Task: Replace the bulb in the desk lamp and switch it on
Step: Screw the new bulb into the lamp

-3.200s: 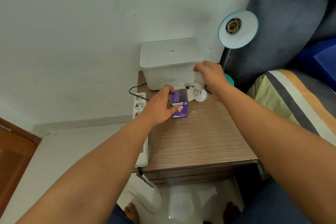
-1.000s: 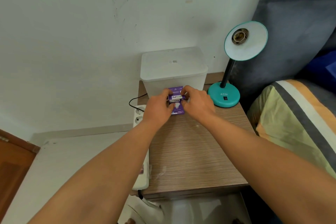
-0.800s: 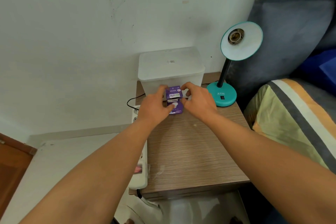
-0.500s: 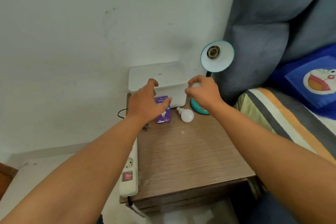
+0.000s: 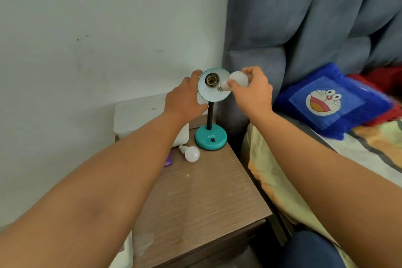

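Room: bedside corner, pale wall behind, grey padded headboard to the right of the lamp; you look down along both forearms.
Right grip: your right hand is closed on the bulb, fingertips wrapped over its white globe, the metal screw base bare and aimed at the socket.
Bulb place: inside the shade, base just beside the socket's mouth and not yet entered, as far as you can tell.
Left grip: your left hand cups the shade's left rim from behind, fingers curled round it; it carries nothing else.
Handling: judge the bulb light, smooth, and likely to crack if dropped. Keep hold of the globe at its widest part, leave the threads free, and turn gently; forcing a crooked start could jam the threads.
Lamp: a thin black stem on a teal base looks easy to tip, so your brace on the shade matters.
Switch: small dark rocker on the base front, untouched.
Spare: second bulb lies on its side just left of the base, free to roll.
Surface: wood-grain nightstand, with a white lidded box left of the lamp and a purple carton partly hidden under your left arm.
Bed: striped cover and blue cartoon pillow right of the lamp.
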